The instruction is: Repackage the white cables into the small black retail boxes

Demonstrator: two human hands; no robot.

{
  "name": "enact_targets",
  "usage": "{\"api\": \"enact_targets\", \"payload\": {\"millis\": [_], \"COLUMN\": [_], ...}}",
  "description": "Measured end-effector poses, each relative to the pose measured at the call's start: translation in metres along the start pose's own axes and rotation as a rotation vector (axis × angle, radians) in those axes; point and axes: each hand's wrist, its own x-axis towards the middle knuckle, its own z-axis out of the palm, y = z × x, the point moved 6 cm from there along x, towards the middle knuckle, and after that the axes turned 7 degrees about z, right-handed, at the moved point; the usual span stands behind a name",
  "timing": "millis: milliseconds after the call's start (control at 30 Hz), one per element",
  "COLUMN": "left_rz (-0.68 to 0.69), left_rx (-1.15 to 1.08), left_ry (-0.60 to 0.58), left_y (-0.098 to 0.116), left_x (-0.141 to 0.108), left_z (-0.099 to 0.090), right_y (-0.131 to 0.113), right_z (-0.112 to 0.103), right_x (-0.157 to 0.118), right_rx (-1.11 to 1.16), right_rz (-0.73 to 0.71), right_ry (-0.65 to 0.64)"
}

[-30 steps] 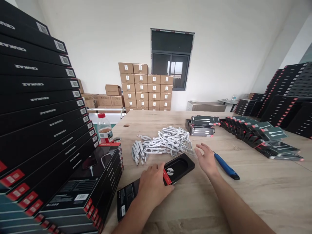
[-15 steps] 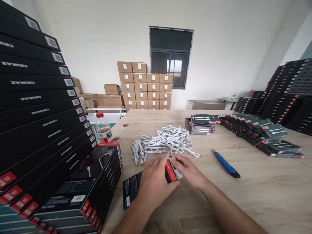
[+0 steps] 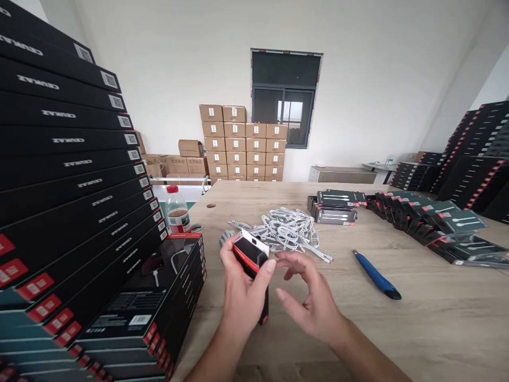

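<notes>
My left hand [image 3: 242, 294] is wrapped round a slim black box [image 3: 251, 252] with a red edge, its end tilted up toward me. A white piece [image 3: 254, 240] with a small dark hole shows along the far side of that end. Just to the right, my right hand [image 3: 312, 302] is empty, its fingers curved and apart, close to the box but not gripping it. Beyond both hands lies a pile of coiled white charging cables [image 3: 290, 228]. The lower part of the box is partly covered by my left hand.
Tall stacks of black boxes [image 3: 99, 201] rise on the left, beside a red-capped bottle [image 3: 177, 209]. A blue utility knife [image 3: 376, 274] lies at right. Small cable boxes [image 3: 338, 215] sit behind it, with a slanting row of packages [image 3: 429, 217] farther right.
The box has turned upright in my left hand, its end now tilted up. My right hand has let go and drawn back to the right, fingers opening. The view has shifted slightly left.
</notes>
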Motion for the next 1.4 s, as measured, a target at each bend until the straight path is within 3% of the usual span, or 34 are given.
{"api": "enact_targets", "payload": {"millis": [100, 200, 300, 467, 633, 700, 833, 933, 1100, 1400], "left_rz": [-0.05, -0.095, -0.004, 0.314, 0.262, 0.271, 0.322, 0.302, 0.381, 0.38], "left_rx": [-0.043, -0.135, -0.12, 0.055, -0.115, -0.126, -0.107, -0.128, -0.08, -0.074], "left_ry": [-0.095, -0.143, -0.175, -0.187, -0.116, -0.153, -0.289, -0.283, -0.3, -0.298], "left_y": [-0.006, -0.01, -0.004, 0.02, 0.022, 0.025, 0.032, 0.033, 0.041, 0.039], "left_x": [-0.008, -0.009, -0.001, 0.003, -0.001, 0.0, 0.003, 0.006, 0.007, 0.006], "left_z": [0.01, 0.015, 0.012, 0.001, -0.004, -0.004, -0.006, -0.01, -0.009, -0.009], "right_y": [-0.001, 0.007, 0.01, -0.003, -0.008, -0.011, -0.019, -0.023, -0.026, -0.027], "right_z": [0.002, -0.007, -0.017, -0.026, -0.023, -0.023, -0.026, -0.029, -0.032, -0.037], "right_x": [-0.003, 0.0, 0.004, 0.004, 0.0, -0.001, 0.001, 0.004, 0.007, 0.013], "right_rx": [-0.151, -0.155, -0.145, -0.152, 0.081, 0.125, 0.014, -0.054, 0.009, 0.022], "right_rz": [-0.06, -0.046, -0.056, -0.114, -0.057, -0.059, -0.085, -0.091, -0.052, -0.056], "right_ry": [0.06, 0.139, 0.162, 0.216, 0.263, 0.285, 0.247, 0.238, 0.234, 0.019]}}
